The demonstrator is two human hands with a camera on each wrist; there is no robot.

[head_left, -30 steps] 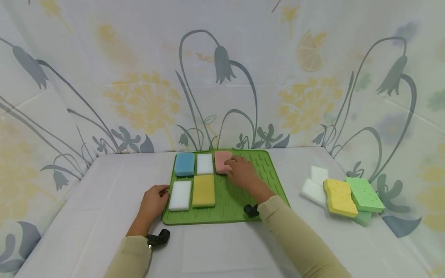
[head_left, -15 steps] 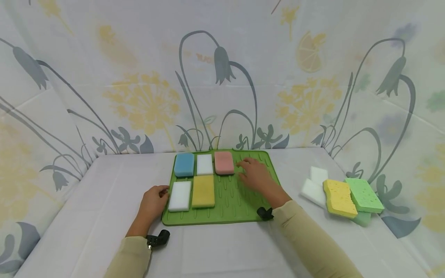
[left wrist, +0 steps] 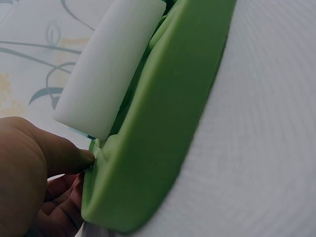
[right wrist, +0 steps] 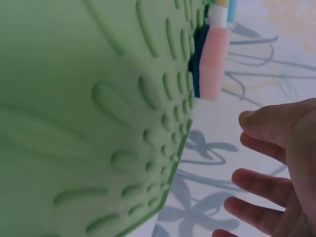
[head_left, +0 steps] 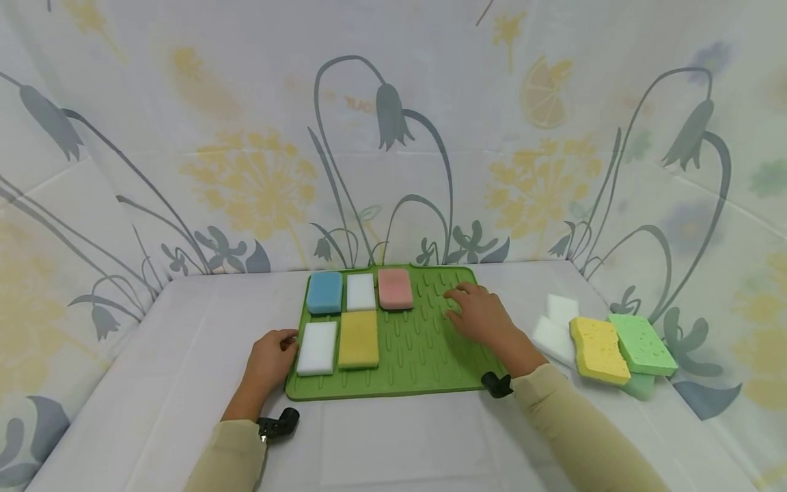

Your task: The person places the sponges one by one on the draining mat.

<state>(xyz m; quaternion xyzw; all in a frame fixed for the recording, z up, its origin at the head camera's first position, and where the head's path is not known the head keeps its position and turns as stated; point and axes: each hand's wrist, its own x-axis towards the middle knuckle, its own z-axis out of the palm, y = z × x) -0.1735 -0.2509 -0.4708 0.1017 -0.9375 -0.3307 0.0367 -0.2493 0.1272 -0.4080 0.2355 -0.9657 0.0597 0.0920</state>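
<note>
A green ridged mat (head_left: 418,348) lies on the table, with a blue sponge (head_left: 324,292), a small white one (head_left: 361,292) and a pink one (head_left: 395,288) along its back. In front of them are a white sponge (head_left: 317,348) and a yellow one (head_left: 359,339). My left hand (head_left: 268,361) pinches the mat's left edge; in the left wrist view the thumb presses on the rim (left wrist: 101,173). Above the mat's right part, my right hand (head_left: 486,316) holds nothing, fingers apart, to the right of the pink sponge (right wrist: 213,64).
At the right of the table is a loose pile: two white sponges (head_left: 562,309), a holed yellow sponge (head_left: 599,350) and a bright green one (head_left: 642,344) over a darker green piece (head_left: 640,386). A flower-printed cloth (head_left: 393,191) stands behind the mat.
My right hand has let go of the pink sponge and moved right, away from it. The pink sponge stays at the mat's back. The left hand keeps its place at the edge.
</note>
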